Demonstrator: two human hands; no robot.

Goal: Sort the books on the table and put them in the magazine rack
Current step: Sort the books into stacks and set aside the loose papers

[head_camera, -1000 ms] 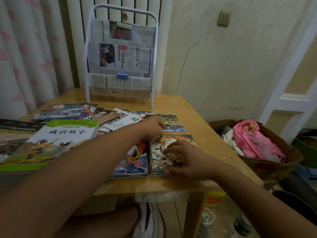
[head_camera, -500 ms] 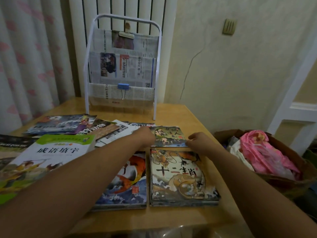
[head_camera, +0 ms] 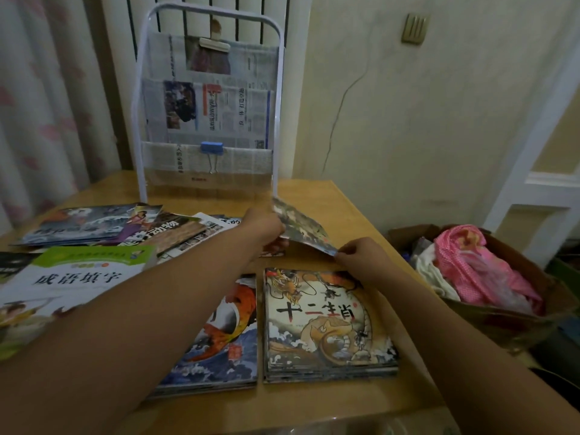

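A thin picture book (head_camera: 301, 227) is tilted up off the wooden table (head_camera: 354, 211); my left hand (head_camera: 263, 229) grips its left edge and my right hand (head_camera: 361, 257) pinches its near right corner. Below it lie two neat stacks: one topped by a dragon cover (head_camera: 323, 321), the other by an orange fish cover (head_camera: 219, 331) partly under my left forearm. A green-and-white book (head_camera: 72, 277) lies at the left. Several more books (head_camera: 103, 226) are spread behind it. The white magazine rack (head_camera: 208, 98), lined with newspaper, stands at the table's far edge.
A brown box (head_camera: 489, 312) of pink and white cloth sits right of the table. A curtain (head_camera: 47, 105) hangs at the left, and a radiator (head_camera: 238, 17) stands behind the rack. A white door frame (head_camera: 549, 146) is at the far right.
The camera has moved closer. Both hands went from the dragon stack to the small picture book behind it and lifted it, tilted, off the table.
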